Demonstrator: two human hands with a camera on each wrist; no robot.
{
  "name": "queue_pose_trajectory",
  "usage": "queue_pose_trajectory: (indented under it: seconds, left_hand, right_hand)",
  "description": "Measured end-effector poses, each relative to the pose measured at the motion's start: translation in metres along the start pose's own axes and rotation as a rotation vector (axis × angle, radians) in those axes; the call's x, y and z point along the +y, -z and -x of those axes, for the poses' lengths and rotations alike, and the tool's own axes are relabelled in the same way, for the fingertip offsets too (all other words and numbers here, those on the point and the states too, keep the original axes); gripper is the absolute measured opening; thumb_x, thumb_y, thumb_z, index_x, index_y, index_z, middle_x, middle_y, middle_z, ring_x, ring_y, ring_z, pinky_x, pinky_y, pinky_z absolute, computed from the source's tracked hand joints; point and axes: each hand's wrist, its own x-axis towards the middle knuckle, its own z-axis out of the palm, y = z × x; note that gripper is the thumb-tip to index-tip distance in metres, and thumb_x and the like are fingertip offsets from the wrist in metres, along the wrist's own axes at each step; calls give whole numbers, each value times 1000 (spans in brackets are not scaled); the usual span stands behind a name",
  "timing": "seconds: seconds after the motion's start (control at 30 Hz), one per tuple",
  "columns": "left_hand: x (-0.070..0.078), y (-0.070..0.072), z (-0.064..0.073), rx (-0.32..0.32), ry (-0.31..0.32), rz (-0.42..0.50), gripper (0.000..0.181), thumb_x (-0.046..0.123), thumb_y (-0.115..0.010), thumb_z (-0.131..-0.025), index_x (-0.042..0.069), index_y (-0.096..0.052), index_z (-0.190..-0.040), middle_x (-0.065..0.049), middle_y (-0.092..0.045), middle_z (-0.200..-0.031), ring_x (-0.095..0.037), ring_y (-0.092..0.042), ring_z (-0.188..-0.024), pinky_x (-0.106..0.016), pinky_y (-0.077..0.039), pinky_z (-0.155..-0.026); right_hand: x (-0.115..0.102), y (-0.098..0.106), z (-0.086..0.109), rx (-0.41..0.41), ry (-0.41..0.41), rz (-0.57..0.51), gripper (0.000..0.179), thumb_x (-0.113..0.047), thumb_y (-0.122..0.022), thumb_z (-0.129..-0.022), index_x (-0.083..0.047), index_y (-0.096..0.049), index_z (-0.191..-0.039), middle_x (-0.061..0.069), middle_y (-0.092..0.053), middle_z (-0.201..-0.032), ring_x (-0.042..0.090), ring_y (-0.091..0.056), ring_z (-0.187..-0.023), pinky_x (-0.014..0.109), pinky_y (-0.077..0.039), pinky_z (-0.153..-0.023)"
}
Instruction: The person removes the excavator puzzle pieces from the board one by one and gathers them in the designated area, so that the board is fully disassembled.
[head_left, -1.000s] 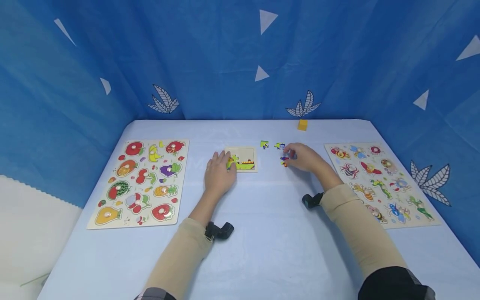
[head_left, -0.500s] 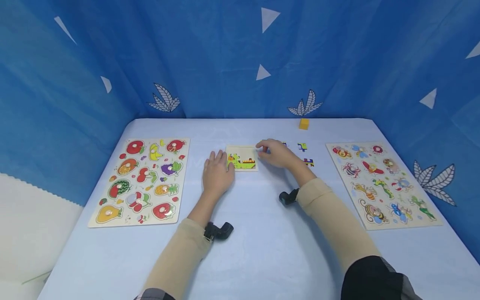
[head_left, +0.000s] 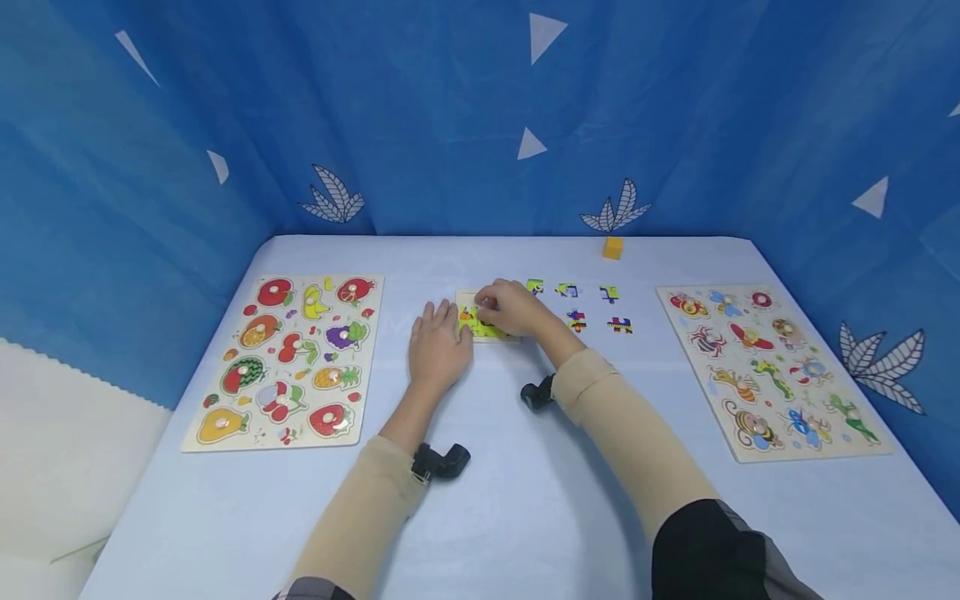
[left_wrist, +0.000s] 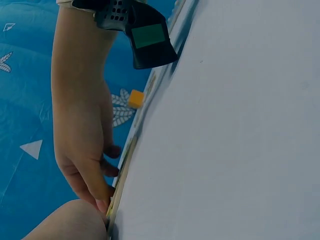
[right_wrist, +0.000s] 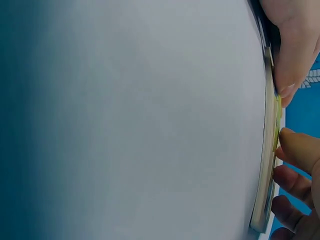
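Note:
A small square wooden puzzle tray (head_left: 495,338) lies mid-table, partly filled with yellow-green jigsaw pieces. My left hand (head_left: 440,343) rests flat at its left edge, fingers straight, thumb on the frame; the thumb (right_wrist: 290,75) shows in the right wrist view. My right hand (head_left: 516,310) is over the tray, pinching a puzzle piece between thumb and finger; the fingers largely hide it. Its fingertips (right_wrist: 295,145) are close over the tray in the right wrist view. The left wrist view has the right hand (left_wrist: 85,140) reaching down to the tray's edge.
Several loose puzzle pieces (head_left: 576,320) lie right of the tray. A fruit peg board (head_left: 302,385) is at left, an insect board (head_left: 738,442) at right. An orange cube (head_left: 612,248) stands near the back edge, before a blue curtain (head_left: 450,125).
My right hand has moved left from among the loose pieces to over the tray, uncovering the pieces on the right. My left hand has stayed at the tray's left edge.

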Motion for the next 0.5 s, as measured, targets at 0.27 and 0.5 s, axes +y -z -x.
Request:
queue_pose_trajectory:
  seconds: [0.27,0.5]
  left_hand:
    - [0,0,-1,12,-6,0,56,37,-45,-101,6,-46,-147,-11,-40,-158,-32,-24,-152,-51,-17,-125]
    - [0,0,0,10,-2,-5,56,37,-45,-101,6,-47,-147,-10,-40,-158,-32,-24,-152,-50,-17,-125]
  right_hand:
    - [-3,-2,-3,4,11,-26,24,-25,-64,-97,-16,-69,-119,1,-62,-100,17,-56,-92,32,-49,-84]
    - [-7,-3,-5,-19,-30,-80,16,-22,-63,-97,-13,-66,-110,2,-61,-97,17,-56,-91,31,-49,-83]
